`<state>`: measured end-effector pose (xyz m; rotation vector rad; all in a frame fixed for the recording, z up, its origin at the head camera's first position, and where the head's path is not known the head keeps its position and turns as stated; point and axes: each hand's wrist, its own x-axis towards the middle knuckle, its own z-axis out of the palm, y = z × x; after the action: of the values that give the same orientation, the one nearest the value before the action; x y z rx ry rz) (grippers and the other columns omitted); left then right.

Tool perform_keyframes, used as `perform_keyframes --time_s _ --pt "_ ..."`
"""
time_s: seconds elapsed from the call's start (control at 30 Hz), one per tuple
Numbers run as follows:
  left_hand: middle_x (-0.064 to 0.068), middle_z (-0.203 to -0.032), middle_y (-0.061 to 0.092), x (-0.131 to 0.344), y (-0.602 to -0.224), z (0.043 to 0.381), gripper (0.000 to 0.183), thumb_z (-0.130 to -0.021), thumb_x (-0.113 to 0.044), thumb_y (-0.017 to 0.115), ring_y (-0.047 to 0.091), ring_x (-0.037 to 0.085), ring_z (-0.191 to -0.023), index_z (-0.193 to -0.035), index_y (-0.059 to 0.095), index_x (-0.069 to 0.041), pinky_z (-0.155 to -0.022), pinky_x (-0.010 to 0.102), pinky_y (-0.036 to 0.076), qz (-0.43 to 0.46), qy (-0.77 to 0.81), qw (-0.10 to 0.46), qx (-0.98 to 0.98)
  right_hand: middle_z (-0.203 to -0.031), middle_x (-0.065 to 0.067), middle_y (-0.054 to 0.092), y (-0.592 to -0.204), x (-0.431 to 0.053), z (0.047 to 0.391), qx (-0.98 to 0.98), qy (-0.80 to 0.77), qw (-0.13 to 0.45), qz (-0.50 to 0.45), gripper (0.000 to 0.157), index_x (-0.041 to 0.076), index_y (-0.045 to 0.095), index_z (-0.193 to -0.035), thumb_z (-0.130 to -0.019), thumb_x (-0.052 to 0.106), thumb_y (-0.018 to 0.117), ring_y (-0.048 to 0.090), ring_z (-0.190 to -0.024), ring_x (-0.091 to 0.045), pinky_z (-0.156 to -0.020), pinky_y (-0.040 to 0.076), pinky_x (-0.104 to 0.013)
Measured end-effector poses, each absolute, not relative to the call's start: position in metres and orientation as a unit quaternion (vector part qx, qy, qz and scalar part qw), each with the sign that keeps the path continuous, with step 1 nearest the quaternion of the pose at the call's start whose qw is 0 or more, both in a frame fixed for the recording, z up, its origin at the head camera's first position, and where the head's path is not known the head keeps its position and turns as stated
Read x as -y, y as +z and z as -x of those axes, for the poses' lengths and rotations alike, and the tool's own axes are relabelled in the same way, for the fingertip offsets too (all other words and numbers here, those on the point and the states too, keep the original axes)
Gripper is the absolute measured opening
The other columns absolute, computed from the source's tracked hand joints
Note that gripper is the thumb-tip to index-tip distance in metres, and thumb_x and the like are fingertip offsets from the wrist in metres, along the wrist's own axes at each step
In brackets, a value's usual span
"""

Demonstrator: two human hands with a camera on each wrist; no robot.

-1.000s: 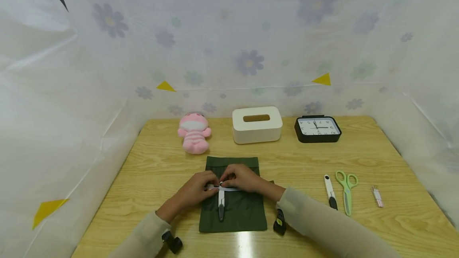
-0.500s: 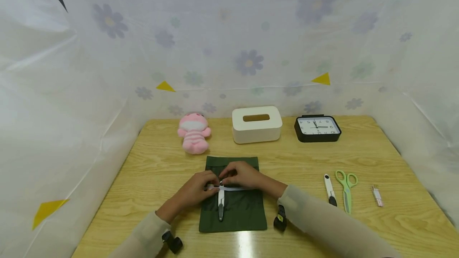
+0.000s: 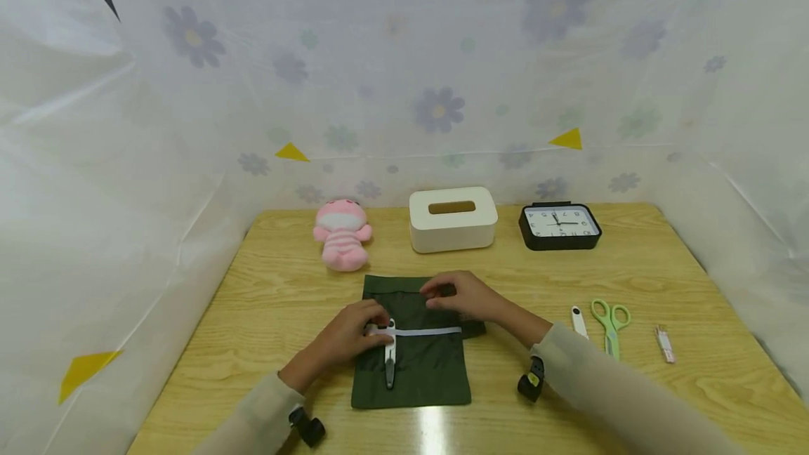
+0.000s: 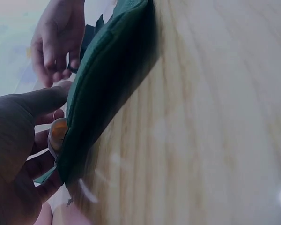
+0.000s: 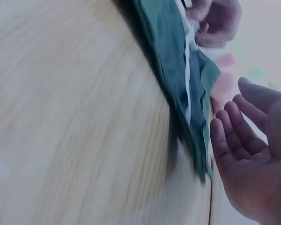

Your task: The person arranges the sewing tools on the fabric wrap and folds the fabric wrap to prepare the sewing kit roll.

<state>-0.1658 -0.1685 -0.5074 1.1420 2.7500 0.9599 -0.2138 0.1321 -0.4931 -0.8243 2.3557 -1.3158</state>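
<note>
A dark green cloth organizer (image 3: 430,378) lies flat on the table, a white elastic band (image 3: 426,332) running across it. Under the band's left part sits a slim white utility knife (image 3: 390,353) with a dark lower end. My left hand (image 3: 347,332) is at the cloth's left edge, thumb and fingers pinching the band beside the knife. In the left wrist view the band bulges into a loop (image 4: 56,136) at the cloth's edge, between the fingers. My right hand (image 3: 464,295) hovers over the cloth's upper right, fingers loosely bent and holding nothing.
To the right lie a second white knife (image 3: 578,321), partly behind the right sleeve, green scissors (image 3: 611,325) and a small pale stick (image 3: 665,345) with a metal end. Along the back stand a pink plush toy (image 3: 343,237), a white tissue box (image 3: 453,222) and a black clock (image 3: 560,227).
My right hand has let go near the top of the knife and moved right and slightly away, uncovering the band. The left hand has stayed at the band's left end.
</note>
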Motion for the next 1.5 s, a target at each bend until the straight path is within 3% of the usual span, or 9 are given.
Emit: perform_keyframes --time_s 0.5,0.77,0.87,1.07,1.13,1.33,1.5 --pt "-0.002 -0.098 0.065 0.165 -0.505 0.164 0.017 -0.094 -0.022 0.078 0.062 0.012 -0.089 -0.105 0.070 -0.012 -0.077 0.028 0.054 -0.346 0.310 0.018 -0.886 -0.125 -0.013 0.069 -0.484 -0.238 0.199 -0.856 -0.451 0.115 0.225 0.038 0.003 0.068 -0.132 -0.101 0.025 0.070 0.065 -0.112 -0.024 -0.093 0.055 -0.034" --pt "-0.003 -0.097 0.065 0.164 -0.508 0.163 0.022 -0.091 -0.028 0.081 0.062 0.010 -0.088 -0.104 0.070 -0.015 -0.076 0.028 0.053 -0.350 0.302 0.015 -0.887 -0.130 -0.017 0.066 -0.481 -0.299 0.180 -0.876 -0.436 0.078 0.190 0.041 0.002 0.064 -0.135 -0.102 0.025 0.068 0.064 -0.115 -0.031 -0.093 0.055 -0.029" --pt "-0.004 -0.098 0.064 0.164 -0.509 0.162 0.023 -0.090 -0.030 0.082 0.061 0.010 -0.088 -0.104 0.069 -0.017 -0.076 0.028 0.053 -0.349 0.301 0.017 -0.888 -0.133 -0.019 0.064 -0.482 -0.318 0.173 -0.885 -0.419 0.076 0.187 0.042 0.001 0.063 -0.136 -0.102 0.025 0.068 0.061 -0.121 -0.039 -0.095 0.055 -0.037" --pt "-0.004 -0.098 0.064 0.164 -0.509 0.162 0.023 -0.091 -0.029 0.081 0.062 0.011 -0.089 -0.105 0.069 -0.016 -0.076 0.028 0.053 -0.351 0.302 0.008 -0.886 -0.138 -0.020 0.061 -0.480 -0.350 0.164 -0.913 -0.353 0.077 0.188 0.049 0.002 0.061 -0.139 -0.099 0.028 0.072 0.052 -0.130 -0.048 -0.103 0.046 -0.058" --pt "-0.003 -0.097 0.064 0.163 -0.509 0.162 0.023 -0.091 -0.029 0.082 0.062 0.011 -0.089 -0.104 0.069 -0.015 -0.076 0.028 0.053 -0.352 0.302 0.003 -0.886 -0.138 -0.020 0.061 -0.479 -0.359 0.162 -0.922 -0.330 0.075 0.190 0.053 0.002 0.061 -0.139 -0.096 0.030 0.075 0.053 -0.129 -0.048 -0.101 0.047 -0.058" --pt "-0.003 -0.096 0.062 0.163 -0.508 0.162 0.023 -0.090 -0.026 0.083 0.061 0.010 -0.087 -0.105 0.069 -0.015 -0.074 0.027 0.052 -0.355 0.298 -0.003 -0.886 -0.135 -0.017 0.063 -0.485 -0.371 0.161 -0.929 -0.295 0.087 0.206 0.063 0.003 0.061 -0.139 -0.090 0.037 0.080 0.058 -0.122 -0.042 -0.091 0.054 -0.039" --pt "-0.002 -0.100 0.061 0.161 -0.507 0.162 0.021 -0.091 -0.025 0.081 0.059 0.009 -0.087 -0.107 0.070 -0.015 -0.075 0.027 0.052 -0.356 0.289 0.003 -0.889 -0.135 -0.018 0.059 -0.488 -0.373 0.159 -0.926 -0.291 0.083 0.227 0.062 0.003 0.064 -0.136 -0.087 0.036 0.083 0.058 -0.119 -0.043 -0.089 0.054 -0.048"
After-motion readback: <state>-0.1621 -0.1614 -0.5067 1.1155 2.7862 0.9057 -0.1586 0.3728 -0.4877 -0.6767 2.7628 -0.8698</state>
